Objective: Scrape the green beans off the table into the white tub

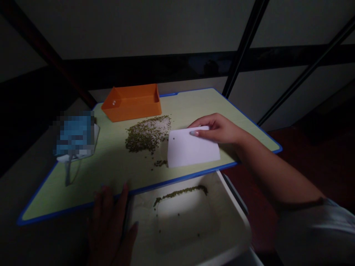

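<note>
My right hand (pixel 219 129) is closed on the upper edge of a white rectangular card (pixel 191 149), thumb on its near face and the other fingers behind it. The card is tilted on the table, with a small dark speck on it. Just left of it spreads a pile of small green beans mixed with white grains (pixel 146 133). Dim in shadow, my left hand (pixel 111 225) has its fingers stretched apart at the table's near edge, beside the left side of a white plastic tub (pixel 233 207). Its thumb reaches over the tub's side. A line of green beans (pixel 180 193) lies in the tub.
An orange open box (pixel 135 111) stands at the back of the blue-edged table (pixel 83 188). At the left edge lies a blue and white item (pixel 76 135), partly blurred, with a strap hanging down. Behind the table rises a panelled wall (pixel 155 29).
</note>
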The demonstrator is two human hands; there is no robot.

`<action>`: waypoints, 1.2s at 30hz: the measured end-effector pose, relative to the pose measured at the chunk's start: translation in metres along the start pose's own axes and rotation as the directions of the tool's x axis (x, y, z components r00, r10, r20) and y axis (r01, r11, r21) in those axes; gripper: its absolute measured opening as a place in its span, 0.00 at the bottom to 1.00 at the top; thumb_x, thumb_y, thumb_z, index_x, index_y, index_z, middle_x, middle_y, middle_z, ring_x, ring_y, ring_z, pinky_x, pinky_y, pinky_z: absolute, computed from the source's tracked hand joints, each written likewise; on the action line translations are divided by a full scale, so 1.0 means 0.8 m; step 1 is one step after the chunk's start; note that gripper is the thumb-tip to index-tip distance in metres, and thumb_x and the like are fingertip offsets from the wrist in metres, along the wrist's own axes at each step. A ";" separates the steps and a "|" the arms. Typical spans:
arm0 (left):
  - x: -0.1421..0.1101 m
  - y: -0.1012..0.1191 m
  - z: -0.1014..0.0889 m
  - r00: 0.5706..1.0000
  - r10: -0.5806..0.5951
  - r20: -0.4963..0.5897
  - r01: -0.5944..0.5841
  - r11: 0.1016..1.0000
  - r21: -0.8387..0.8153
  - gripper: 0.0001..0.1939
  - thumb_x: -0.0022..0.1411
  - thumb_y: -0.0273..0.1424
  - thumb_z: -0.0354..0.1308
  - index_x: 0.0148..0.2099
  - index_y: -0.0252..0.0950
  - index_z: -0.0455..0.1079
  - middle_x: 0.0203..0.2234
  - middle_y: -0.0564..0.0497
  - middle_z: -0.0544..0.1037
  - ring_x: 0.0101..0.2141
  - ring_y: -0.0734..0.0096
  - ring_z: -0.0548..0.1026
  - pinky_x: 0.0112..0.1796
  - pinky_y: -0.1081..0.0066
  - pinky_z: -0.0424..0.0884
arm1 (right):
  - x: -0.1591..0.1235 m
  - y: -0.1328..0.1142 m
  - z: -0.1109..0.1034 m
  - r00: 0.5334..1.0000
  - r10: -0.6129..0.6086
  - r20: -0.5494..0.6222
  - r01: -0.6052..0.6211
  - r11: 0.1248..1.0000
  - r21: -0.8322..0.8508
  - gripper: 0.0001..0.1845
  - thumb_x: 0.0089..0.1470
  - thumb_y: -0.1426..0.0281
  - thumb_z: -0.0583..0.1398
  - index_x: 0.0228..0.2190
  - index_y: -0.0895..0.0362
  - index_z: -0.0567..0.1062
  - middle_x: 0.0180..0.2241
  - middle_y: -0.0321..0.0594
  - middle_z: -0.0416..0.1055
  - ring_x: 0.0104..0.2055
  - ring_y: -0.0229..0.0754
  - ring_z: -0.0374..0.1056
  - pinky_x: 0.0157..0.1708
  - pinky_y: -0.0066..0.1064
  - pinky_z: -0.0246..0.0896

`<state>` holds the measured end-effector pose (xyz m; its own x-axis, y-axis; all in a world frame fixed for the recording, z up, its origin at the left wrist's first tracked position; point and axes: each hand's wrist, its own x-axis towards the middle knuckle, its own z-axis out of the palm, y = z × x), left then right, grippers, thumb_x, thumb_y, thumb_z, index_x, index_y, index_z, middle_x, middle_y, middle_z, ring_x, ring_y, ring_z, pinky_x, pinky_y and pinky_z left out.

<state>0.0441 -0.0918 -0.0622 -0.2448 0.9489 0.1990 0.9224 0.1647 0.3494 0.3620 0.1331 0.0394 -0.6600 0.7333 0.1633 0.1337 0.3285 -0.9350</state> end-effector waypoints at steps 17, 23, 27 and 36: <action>-0.001 0.009 -0.003 1.000 -0.028 -0.014 0.028 0.999 -0.022 0.31 0.71 0.37 0.39 0.74 0.48 0.51 0.78 0.40 0.43 0.76 0.56 0.33 0.74 0.35 0.44 | -0.001 0.004 -0.005 0.998 0.016 -0.069 -0.021 0.997 -0.075 0.25 0.56 0.54 0.69 0.43 0.63 0.84 0.32 0.43 0.81 0.28 0.37 0.71 0.26 0.27 0.64; -0.003 0.010 -0.002 0.998 -0.063 -0.007 0.063 0.998 -0.024 0.31 0.72 0.37 0.39 0.75 0.54 0.46 0.78 0.45 0.41 0.76 0.56 0.33 0.74 0.35 0.43 | -0.001 0.004 -0.003 0.995 0.016 -0.096 -0.022 0.998 -0.066 0.25 0.55 0.53 0.69 0.42 0.63 0.84 0.33 0.46 0.82 0.30 0.38 0.73 0.26 0.27 0.65; -0.002 0.010 -0.004 0.999 -0.036 0.002 0.036 0.999 -0.031 0.32 0.72 0.38 0.41 0.75 0.57 0.44 0.78 0.46 0.40 0.76 0.54 0.33 0.73 0.34 0.43 | 0.001 0.006 -0.001 0.995 -0.006 -0.095 0.002 0.999 -0.045 0.24 0.56 0.53 0.69 0.42 0.62 0.84 0.34 0.44 0.82 0.30 0.37 0.72 0.27 0.27 0.66; -0.004 0.003 0.003 0.999 0.010 -0.041 -0.011 0.999 -0.037 0.31 0.72 0.36 0.39 0.75 0.55 0.44 0.78 0.44 0.41 0.76 0.50 0.34 0.73 0.31 0.43 | 0.005 0.006 0.007 0.993 -0.074 -0.095 0.065 0.993 -0.099 0.22 0.57 0.55 0.68 0.42 0.61 0.84 0.36 0.45 0.82 0.33 0.37 0.72 0.32 0.29 0.66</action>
<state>0.0480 -0.0937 -0.0638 -0.2476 0.9388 0.2394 0.9134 0.1438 0.3807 0.3561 0.1347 0.0336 -0.5951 0.7600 0.2615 0.1634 0.4330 -0.8865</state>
